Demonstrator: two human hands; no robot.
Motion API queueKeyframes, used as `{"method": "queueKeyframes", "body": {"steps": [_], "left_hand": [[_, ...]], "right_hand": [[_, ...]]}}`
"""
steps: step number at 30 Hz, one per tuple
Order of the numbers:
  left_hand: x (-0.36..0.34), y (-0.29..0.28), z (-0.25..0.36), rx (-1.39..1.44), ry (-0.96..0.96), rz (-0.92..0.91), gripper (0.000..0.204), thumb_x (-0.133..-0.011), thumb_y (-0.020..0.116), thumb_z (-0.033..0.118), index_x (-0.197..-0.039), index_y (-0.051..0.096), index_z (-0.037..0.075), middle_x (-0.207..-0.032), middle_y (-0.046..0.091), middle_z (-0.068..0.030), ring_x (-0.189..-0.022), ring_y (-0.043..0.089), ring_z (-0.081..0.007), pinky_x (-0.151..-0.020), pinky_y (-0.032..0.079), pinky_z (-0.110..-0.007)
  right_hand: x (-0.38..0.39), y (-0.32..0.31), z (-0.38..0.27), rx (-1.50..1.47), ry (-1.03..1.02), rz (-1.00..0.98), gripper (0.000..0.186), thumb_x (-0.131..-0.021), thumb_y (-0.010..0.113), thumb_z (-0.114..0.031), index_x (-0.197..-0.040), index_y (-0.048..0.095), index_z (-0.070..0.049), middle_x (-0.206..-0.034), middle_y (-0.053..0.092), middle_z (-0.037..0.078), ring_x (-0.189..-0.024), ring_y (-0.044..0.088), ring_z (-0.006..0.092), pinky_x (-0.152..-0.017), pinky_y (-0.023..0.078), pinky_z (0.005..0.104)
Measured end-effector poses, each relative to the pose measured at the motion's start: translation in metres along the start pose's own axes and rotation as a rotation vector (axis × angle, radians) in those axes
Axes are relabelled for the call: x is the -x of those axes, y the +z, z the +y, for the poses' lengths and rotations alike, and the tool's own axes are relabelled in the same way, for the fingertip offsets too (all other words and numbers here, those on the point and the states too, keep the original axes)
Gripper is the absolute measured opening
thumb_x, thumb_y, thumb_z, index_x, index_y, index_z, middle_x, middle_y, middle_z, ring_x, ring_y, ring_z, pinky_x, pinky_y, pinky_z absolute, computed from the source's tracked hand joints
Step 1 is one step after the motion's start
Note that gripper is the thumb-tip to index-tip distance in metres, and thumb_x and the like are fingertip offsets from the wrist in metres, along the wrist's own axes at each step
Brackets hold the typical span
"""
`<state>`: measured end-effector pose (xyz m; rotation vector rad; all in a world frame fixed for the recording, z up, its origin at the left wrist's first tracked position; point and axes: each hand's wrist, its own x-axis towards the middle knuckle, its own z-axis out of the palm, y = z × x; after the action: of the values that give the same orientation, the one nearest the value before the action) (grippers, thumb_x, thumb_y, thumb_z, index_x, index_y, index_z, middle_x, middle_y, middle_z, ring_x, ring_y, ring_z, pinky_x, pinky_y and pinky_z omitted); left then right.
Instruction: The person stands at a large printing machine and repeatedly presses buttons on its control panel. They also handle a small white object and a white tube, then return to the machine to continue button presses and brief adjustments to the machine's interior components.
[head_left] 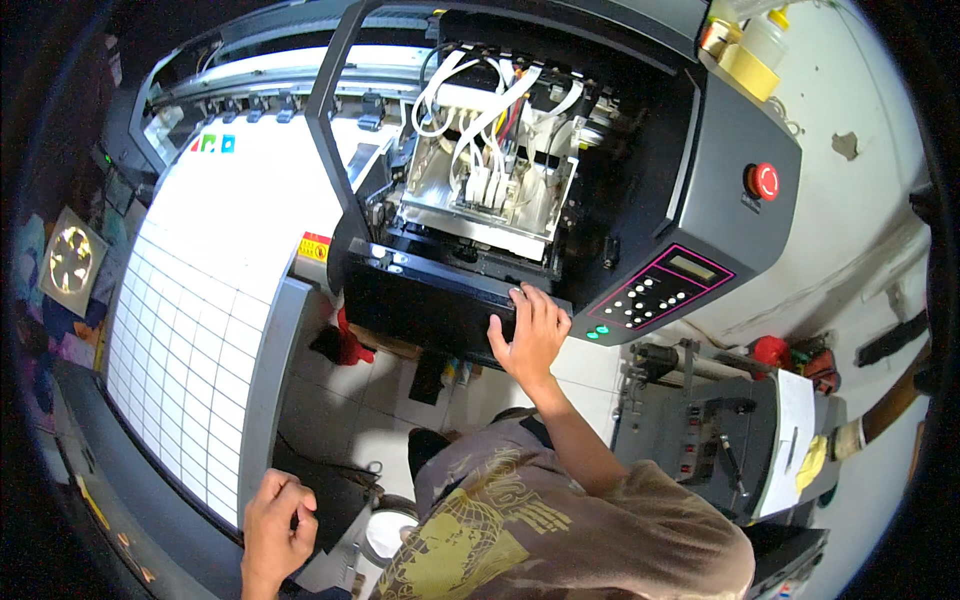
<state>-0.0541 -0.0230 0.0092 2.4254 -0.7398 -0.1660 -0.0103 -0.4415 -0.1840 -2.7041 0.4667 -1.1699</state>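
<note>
A large wide-format printer stands before me, its dark cover (340, 120) raised in a frame over the print carriage (490, 185) with white ribbon cables (490, 115). My right hand (535, 335) rests on the top edge of the black front panel (430, 310), fingers spread and thumb apart, holding nothing. At the lower left, my left hand (275, 530) is curled into a loose fist beside the grey front rail (268, 400). Nothing shows between its fingers, though its palm is turned out of view. White sheet material with a printed grid (190, 360) lies across the bed on the left.
A control panel with buttons (645, 300) and a red emergency stop knob (765, 181) are on the printer's right end. A yellow box (748, 72) sits on top. Further right stands a grey machine (680, 430) with paper on it. A small fan (73, 260) glows at far left.
</note>
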Motion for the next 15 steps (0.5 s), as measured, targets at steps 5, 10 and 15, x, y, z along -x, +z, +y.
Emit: {"method": "queueKeyframes", "body": {"steps": [5,10,15], "left_hand": [[0.0027,-0.0012,-0.001,-0.034,-0.011,-0.083,0.012,-0.079,0.065,-0.003,-0.084,0.067,0.007,-0.094,0.056,-0.0156,-0.077,0.062,-0.0362,-0.067,0.05,-0.044],[0.0046,-0.0015,-0.002,-0.002,-0.037,-0.134,0.017,-0.079,0.061,-0.01,-0.081,0.068,0.005,-0.097,0.051,-0.0154,-0.078,0.056,-0.03,-0.065,0.044,-0.039],[0.0053,-0.0061,-0.0029,-0.049,-0.033,-0.125,0.013,-0.079,0.064,-0.005,-0.081,0.069,0.008,-0.098,0.053,-0.0154,-0.075,0.061,-0.0331,-0.066,0.05,-0.043]], "right_hand": [[0.0002,-0.0017,0.0011,-0.001,-0.001,-0.012,0.053,-0.086,0.074,-0.037,-0.129,0.066,-0.008,-0.139,0.062,0.01,-0.128,0.056,0.0286,-0.106,0.033,0.0458],[0.0014,-0.0015,0.0021,-0.012,0.003,-0.019,0.051,-0.087,0.073,-0.037,-0.129,0.066,-0.008,-0.138,0.062,0.01,-0.128,0.055,0.0291,-0.106,0.034,0.0465],[0.0005,-0.0016,0.0004,-0.014,0.002,-0.005,0.049,-0.087,0.072,-0.036,-0.128,0.067,-0.008,-0.138,0.062,0.011,-0.129,0.055,0.0296,-0.107,0.033,0.0464]]}}
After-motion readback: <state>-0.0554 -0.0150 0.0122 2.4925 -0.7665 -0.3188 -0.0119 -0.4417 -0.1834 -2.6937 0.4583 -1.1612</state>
